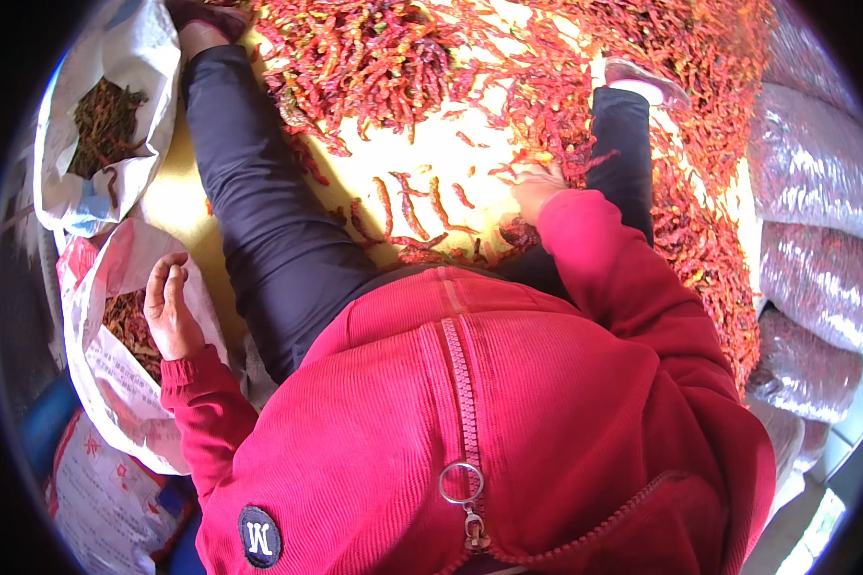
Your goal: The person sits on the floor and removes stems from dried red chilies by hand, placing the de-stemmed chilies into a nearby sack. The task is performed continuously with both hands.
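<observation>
My left hand (171, 309) is raised over the mouth of a white and pink woven sack (96, 359), its fingers stretched out and nothing seen in them. Reddish-brown chili peppers (132, 331) lie inside that sack. Beside my right thigh, my right hand (535, 188) is down among red dried chili peppers (571, 158). Its fingers are bent, with a red pepper at their tips; strong glare blurs the detail. Between my spread legs, several separate peppers (412, 209) lie on a bright yellowish surface (431, 153).
A large heap of red chilies (360, 62) lies ahead, and more spread along the right (705, 240). At the upper left stands an open white sack (53, 182) with darker, greenish-brown pieces. Filled clear plastic bags (815, 158) are stacked at the far right. Another printed sack (110, 508) lies lower left.
</observation>
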`<control>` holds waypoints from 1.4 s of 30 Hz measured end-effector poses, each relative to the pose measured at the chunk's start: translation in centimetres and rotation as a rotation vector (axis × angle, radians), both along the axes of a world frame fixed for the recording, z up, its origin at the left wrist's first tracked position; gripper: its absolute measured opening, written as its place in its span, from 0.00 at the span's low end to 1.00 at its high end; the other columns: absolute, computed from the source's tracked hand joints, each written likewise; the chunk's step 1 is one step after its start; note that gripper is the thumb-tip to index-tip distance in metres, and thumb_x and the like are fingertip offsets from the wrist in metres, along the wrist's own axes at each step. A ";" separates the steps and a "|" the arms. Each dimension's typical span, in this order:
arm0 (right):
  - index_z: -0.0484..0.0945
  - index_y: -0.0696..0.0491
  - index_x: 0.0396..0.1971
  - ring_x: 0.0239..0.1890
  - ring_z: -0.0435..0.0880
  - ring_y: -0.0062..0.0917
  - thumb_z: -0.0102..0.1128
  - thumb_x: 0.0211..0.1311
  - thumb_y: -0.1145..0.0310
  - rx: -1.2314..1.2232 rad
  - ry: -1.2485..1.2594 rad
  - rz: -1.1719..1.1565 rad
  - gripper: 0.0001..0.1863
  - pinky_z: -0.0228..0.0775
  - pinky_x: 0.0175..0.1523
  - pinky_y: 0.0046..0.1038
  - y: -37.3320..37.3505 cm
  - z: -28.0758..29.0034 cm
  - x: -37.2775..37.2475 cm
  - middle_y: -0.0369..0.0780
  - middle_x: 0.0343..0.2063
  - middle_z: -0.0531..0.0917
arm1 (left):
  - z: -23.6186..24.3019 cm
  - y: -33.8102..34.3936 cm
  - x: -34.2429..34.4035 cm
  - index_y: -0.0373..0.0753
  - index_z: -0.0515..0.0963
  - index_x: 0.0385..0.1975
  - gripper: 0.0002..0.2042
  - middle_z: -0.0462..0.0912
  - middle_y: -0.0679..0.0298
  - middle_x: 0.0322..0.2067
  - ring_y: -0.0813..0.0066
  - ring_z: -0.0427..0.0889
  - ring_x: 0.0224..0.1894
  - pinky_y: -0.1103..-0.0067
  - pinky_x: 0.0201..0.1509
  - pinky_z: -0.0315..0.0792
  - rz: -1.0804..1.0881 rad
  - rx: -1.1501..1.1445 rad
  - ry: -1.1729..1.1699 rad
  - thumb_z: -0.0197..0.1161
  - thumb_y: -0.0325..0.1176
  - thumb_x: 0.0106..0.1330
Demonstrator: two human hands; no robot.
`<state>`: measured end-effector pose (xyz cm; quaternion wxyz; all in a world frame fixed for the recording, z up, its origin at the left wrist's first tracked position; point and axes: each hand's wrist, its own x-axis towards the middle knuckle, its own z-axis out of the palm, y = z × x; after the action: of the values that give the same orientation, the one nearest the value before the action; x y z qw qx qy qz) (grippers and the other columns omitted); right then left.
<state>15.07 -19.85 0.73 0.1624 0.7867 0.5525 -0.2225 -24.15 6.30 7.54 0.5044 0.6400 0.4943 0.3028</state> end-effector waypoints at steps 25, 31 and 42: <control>0.70 0.48 0.36 0.45 0.67 0.34 0.50 0.46 0.64 0.226 -0.162 -0.095 0.14 0.57 0.47 0.36 11.2 -3.1 12.5 0.41 0.39 0.70 | -2.4 -2.4 11.7 0.32 0.71 0.22 0.08 0.71 0.60 0.20 0.65 0.69 0.27 0.78 0.34 0.65 -0.569 0.573 0.178 0.53 0.15 0.40; 0.71 0.55 0.29 0.38 0.73 0.34 0.50 0.44 0.70 -0.291 -0.150 -0.032 0.10 0.63 0.42 0.34 1.4 -2.1 11.7 0.43 0.30 0.75 | -2.2 -2.7 11.4 0.33 0.71 0.21 0.07 0.71 0.60 0.19 0.66 0.69 0.27 0.78 0.34 0.64 -0.537 0.597 0.138 0.53 0.15 0.41; 0.75 0.53 0.31 0.39 0.73 0.36 0.46 0.44 0.72 -0.580 -0.078 -0.095 0.12 0.61 0.45 0.35 -0.1 -0.7 5.8 0.43 0.32 0.76 | -2.6 -2.8 9.5 0.33 0.70 0.21 0.07 0.71 0.61 0.20 0.66 0.69 0.28 0.78 0.35 0.64 -0.519 0.607 0.001 0.52 0.15 0.42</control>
<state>20.89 -19.91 0.05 0.3910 0.7403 0.4216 -0.3483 -14.63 3.50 4.92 0.3519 0.8637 0.2046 0.2973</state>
